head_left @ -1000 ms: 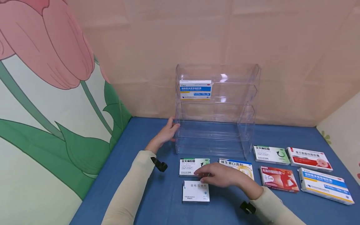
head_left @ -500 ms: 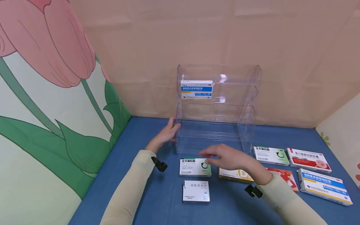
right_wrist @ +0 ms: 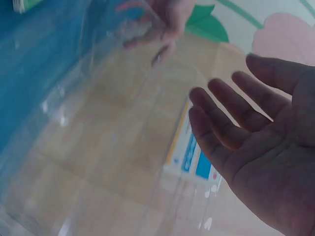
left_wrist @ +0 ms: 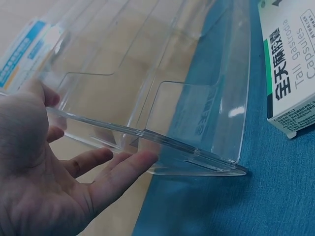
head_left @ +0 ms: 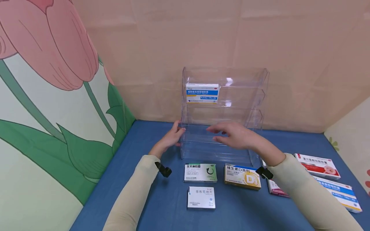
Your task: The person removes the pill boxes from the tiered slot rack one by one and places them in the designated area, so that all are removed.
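Observation:
A clear plastic tiered rack point(head_left: 216, 146) stands on the blue table. A white, blue and yellow medicine box point(head_left: 202, 93) sits upright at the left of an upper tier. My left hand point(head_left: 171, 136) is at the rack's left side, its fingertips right at the side panel. In the left wrist view, that hand's fingers point(left_wrist: 120, 174) are spread and loosely bent along the panel's outside. My right hand point(head_left: 235, 134) hovers in front of the rack's lower tiers, its relaxed fingers holding nothing. The right wrist view shows its bare palm point(right_wrist: 275, 162).
Before the rack lie a green-white capsule box point(head_left: 200, 173), a white tablet box point(head_left: 201, 197) and a yellow vitamin D box point(head_left: 242, 176). Further right are a red-white box point(head_left: 318, 165), a blue-white box point(head_left: 341, 194) and a red box point(head_left: 277, 189), partly covered by the right sleeve.
My right hand has risen from over the front medicine boxes, moving away from me to the rack, uncovering the vitamin D box. My left hand has stayed at the rack's side.

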Demonstrator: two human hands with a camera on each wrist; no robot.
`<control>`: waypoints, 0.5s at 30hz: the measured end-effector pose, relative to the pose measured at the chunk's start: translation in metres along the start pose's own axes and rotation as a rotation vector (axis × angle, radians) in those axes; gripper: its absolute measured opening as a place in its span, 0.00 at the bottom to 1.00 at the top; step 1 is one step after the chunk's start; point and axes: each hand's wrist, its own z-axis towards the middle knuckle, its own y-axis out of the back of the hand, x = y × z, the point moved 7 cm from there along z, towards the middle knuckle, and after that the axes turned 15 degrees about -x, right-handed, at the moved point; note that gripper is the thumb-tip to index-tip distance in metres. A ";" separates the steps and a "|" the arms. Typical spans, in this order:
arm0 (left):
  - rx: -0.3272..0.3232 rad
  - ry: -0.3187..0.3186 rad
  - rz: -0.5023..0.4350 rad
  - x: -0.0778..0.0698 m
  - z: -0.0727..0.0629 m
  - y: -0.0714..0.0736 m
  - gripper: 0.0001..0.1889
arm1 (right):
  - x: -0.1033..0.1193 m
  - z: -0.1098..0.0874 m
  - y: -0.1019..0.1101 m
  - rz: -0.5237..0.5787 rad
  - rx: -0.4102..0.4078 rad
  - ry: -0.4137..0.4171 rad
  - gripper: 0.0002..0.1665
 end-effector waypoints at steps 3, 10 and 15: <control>0.003 0.005 0.003 0.002 0.002 0.000 0.30 | -0.007 0.019 0.017 -0.029 -0.068 -0.015 0.26; -0.019 -0.011 0.001 -0.001 0.006 -0.003 0.31 | -0.024 0.064 0.059 -0.171 -0.220 -0.069 0.29; -0.027 -0.012 -0.002 -0.004 0.003 -0.001 0.30 | -0.034 0.088 0.077 -0.218 -0.239 -0.149 0.33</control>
